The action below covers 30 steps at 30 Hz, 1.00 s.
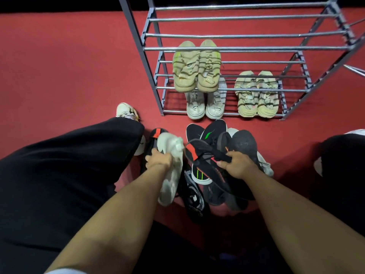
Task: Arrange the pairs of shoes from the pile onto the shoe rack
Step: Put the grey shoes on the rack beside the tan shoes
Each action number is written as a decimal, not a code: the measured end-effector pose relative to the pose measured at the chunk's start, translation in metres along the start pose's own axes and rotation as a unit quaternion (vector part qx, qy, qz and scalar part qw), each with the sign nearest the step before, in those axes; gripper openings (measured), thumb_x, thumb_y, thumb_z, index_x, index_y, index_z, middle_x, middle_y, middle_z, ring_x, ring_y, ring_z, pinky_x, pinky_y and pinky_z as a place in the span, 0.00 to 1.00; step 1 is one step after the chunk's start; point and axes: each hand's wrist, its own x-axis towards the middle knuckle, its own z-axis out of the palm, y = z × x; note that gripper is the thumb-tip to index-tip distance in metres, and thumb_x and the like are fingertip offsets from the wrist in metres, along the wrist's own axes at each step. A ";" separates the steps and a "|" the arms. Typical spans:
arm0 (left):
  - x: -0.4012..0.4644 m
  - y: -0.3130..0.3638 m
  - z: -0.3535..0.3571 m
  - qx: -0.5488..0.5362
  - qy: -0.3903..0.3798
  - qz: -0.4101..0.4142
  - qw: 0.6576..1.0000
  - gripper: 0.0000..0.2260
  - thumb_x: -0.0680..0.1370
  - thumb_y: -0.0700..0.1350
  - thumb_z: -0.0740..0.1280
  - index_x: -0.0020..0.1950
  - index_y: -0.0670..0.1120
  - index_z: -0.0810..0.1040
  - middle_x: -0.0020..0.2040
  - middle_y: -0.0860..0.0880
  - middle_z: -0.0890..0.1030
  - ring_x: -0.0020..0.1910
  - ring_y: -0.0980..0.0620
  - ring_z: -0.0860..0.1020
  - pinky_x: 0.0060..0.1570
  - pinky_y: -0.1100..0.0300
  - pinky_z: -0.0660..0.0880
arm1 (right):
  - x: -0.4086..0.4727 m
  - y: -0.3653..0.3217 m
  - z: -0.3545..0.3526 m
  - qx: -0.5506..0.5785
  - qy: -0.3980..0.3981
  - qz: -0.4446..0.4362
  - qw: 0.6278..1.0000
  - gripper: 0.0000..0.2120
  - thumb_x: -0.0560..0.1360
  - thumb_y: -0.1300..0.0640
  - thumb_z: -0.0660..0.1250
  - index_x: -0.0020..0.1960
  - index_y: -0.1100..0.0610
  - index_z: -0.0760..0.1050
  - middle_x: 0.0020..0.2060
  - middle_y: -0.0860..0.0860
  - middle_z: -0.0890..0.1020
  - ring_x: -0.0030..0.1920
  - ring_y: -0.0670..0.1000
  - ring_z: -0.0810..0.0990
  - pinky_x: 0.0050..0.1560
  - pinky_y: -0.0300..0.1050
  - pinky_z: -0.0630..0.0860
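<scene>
A pale shoe (169, 171) is gripped by the left hand (158, 160) and a black shoe (205, 153) by the right hand (237, 165), low in the frame centre, with bare red floor (69, 66) left of the shoe rack (227, 48).

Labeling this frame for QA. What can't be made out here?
- White shoe in the left hand, head view: motion-blurred, so no detail.
- Left fingers: hidden behind that shoe.
- Shoe rack: its top is cut off by the upper edge.
- Pile: shoes overlap, so count and pairs are unclear.
- Right hand covers part of the black shoe.
</scene>
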 end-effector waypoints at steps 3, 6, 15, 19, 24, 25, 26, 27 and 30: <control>-0.010 0.034 -0.032 -0.036 0.094 0.052 0.994 0.26 0.76 0.54 0.58 0.72 0.43 0.63 0.71 0.40 0.67 0.68 0.36 0.69 0.67 0.45 0.65 | 0.002 -0.006 0.005 0.033 0.021 0.010 0.999 0.23 0.72 0.36 0.65 0.60 0.48 0.79 0.58 0.53 0.82 0.60 0.59 0.79 0.61 0.52 0.75; -0.011 0.067 -0.066 -0.145 0.116 0.045 0.981 0.27 0.76 0.54 0.58 0.71 0.40 0.65 0.68 0.41 0.73 0.64 0.37 0.74 0.62 0.47 0.71 | 0.005 -0.021 0.010 0.044 0.010 0.011 0.999 0.21 0.74 0.36 0.63 0.53 0.52 0.80 0.55 0.55 0.82 0.58 0.59 0.79 0.59 0.50 0.75; -0.016 0.061 -0.058 -0.493 -0.096 -0.093 0.860 0.08 0.75 0.45 0.57 0.47 0.49 0.77 0.32 0.54 0.77 0.28 0.56 0.75 0.24 0.67 0.72 | -0.005 -0.073 0.000 0.429 -0.017 -0.027 0.903 0.26 0.79 0.35 0.54 0.59 0.53 0.78 0.48 0.50 0.81 0.44 0.50 0.79 0.42 0.44 0.75; -0.018 0.053 -0.025 -0.473 -0.144 -0.090 0.864 0.16 0.75 0.43 0.60 0.60 0.40 0.74 0.38 0.46 0.78 0.29 0.50 0.76 0.21 0.64 0.73 | -0.006 -0.076 -0.009 0.603 -0.091 0.002 0.793 0.23 0.76 0.36 0.63 0.64 0.50 0.72 0.57 0.52 0.81 0.56 0.58 0.81 0.51 0.54 0.80; -0.025 0.060 -0.016 -0.466 -0.193 -0.030 0.863 0.26 0.70 0.50 0.69 0.66 0.43 0.70 0.49 0.42 0.78 0.42 0.47 0.80 0.38 0.50 0.81 | -0.001 -0.057 -0.013 0.673 0.001 0.054 0.738 0.11 0.76 0.63 0.62 0.54 0.51 0.74 0.55 0.53 0.82 0.53 0.57 0.82 0.47 0.51 0.79; -0.026 0.064 -0.019 -0.467 -0.189 -0.020 0.864 0.25 0.71 0.55 0.69 0.64 0.44 0.72 0.50 0.44 0.77 0.45 0.48 0.79 0.42 0.49 0.81 | -0.001 -0.055 -0.018 0.692 0.012 0.068 0.718 0.12 0.75 0.64 0.61 0.56 0.53 0.74 0.53 0.54 0.81 0.51 0.57 0.81 0.46 0.51 0.79; -0.024 0.067 -0.021 -0.471 -0.183 -0.011 0.863 0.27 0.70 0.60 0.68 0.63 0.46 0.74 0.48 0.46 0.78 0.42 0.49 0.79 0.40 0.50 0.81 | -0.001 -0.052 -0.023 0.704 0.024 0.081 0.705 0.13 0.74 0.64 0.60 0.58 0.56 0.74 0.52 0.55 0.81 0.48 0.57 0.81 0.43 0.49 0.78; -0.021 0.068 -0.024 -0.473 -0.183 -0.005 0.862 0.30 0.67 0.64 0.68 0.62 0.47 0.76 0.47 0.47 0.79 0.38 0.49 0.79 0.35 0.53 0.80 | -0.002 -0.049 -0.028 0.710 0.034 0.091 0.697 0.15 0.74 0.64 0.59 0.59 0.57 0.73 0.49 0.56 0.81 0.45 0.56 0.81 0.41 0.48 0.77; -0.018 0.070 -0.025 -0.430 -0.200 -0.015 0.880 0.24 0.68 0.64 0.68 0.56 0.49 0.78 0.43 0.47 0.82 0.36 0.49 0.80 0.33 0.57 0.78 | -0.004 -0.040 -0.037 0.715 0.050 0.104 0.690 0.15 0.73 0.62 0.59 0.59 0.59 0.74 0.45 0.55 0.82 0.42 0.55 0.81 0.38 0.46 0.76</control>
